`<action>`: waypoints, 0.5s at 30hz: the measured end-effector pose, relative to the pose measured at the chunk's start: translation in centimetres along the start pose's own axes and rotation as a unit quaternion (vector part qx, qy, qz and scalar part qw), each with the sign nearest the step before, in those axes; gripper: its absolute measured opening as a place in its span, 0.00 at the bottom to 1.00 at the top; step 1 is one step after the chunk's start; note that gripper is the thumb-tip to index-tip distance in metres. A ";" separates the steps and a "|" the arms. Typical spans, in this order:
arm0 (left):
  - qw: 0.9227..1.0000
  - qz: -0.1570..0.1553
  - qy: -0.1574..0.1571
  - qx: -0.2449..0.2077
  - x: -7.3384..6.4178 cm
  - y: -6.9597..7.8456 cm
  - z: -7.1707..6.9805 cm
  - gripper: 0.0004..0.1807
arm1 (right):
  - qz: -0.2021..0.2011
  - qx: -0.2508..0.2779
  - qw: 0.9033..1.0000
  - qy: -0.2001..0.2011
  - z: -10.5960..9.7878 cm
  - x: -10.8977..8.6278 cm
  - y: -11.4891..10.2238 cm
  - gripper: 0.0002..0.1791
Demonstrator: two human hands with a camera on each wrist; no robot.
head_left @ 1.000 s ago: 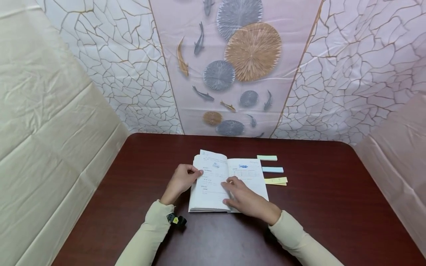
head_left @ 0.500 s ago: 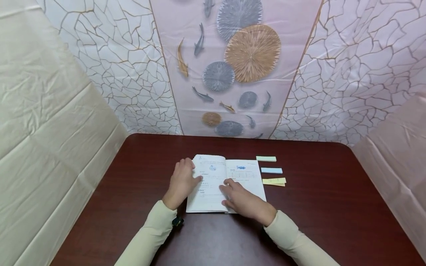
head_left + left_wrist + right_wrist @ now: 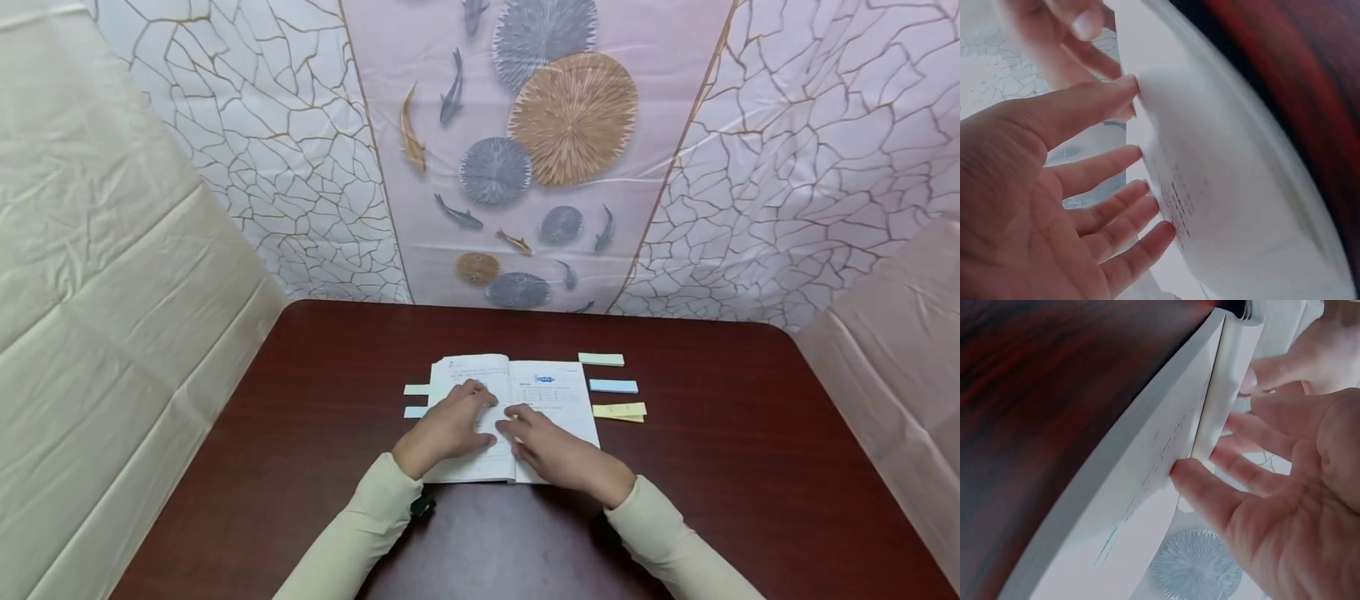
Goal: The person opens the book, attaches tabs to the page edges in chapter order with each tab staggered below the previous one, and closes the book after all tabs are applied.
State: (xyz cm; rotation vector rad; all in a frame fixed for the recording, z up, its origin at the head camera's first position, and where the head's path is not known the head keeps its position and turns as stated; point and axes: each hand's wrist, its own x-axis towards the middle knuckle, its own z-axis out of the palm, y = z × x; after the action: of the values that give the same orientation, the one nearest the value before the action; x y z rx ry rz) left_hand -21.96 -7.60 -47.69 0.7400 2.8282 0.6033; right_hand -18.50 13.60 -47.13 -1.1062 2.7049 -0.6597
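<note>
An open book (image 3: 558, 421) with printed white pages lies on the dark red table, its spine running between my hands. My left hand (image 3: 450, 421) rests on the left page, fingers spread and fingertips touching the paper, as the left wrist view shows. On the right page near the spine is my right hand (image 3: 558, 454), its fingers extended with the tips at the paper. The left page (image 3: 1210, 162) bulges up in a curve in the left wrist view. Coloured tabs stick out past the book's left edge, a green tab (image 3: 416, 390) above a blue tab (image 3: 415, 412).
Right of the book, a green strip (image 3: 602, 359), a blue strip (image 3: 613, 386) and a yellow strip (image 3: 619, 411) stick out at its edge. The wooden table (image 3: 720, 467) reaches back to a patterned cloth wall (image 3: 315, 167).
My left hand has let go of the left page's edge and moved right onto that page. The page has settled flatter, and tabs now show at the left edge. My right hand stays put.
</note>
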 end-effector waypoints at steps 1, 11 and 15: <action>1.000 -0.003 -0.003 0.002 0.0 0.0 0.1 0.28 | 0.001 0.004 1.000 0.000 0.0 -0.1 0.1 0.20; 1.000 0.007 -0.003 -0.003 -0.3 -0.9 0.6 0.28 | 0.075 0.000 0.997 0.035 -1.9 0.9 3.1 0.27; 1.000 0.005 -0.007 -0.011 -0.2 -1.0 0.5 0.29 | 0.134 -0.017 0.991 0.025 -3.7 2.4 5.9 0.34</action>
State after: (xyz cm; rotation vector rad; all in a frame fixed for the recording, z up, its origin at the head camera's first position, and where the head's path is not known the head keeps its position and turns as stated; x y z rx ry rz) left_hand -22.13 -8.33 -48.61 0.7531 2.8022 0.6259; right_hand -25.04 17.00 -46.39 -0.7205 2.8440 -0.6048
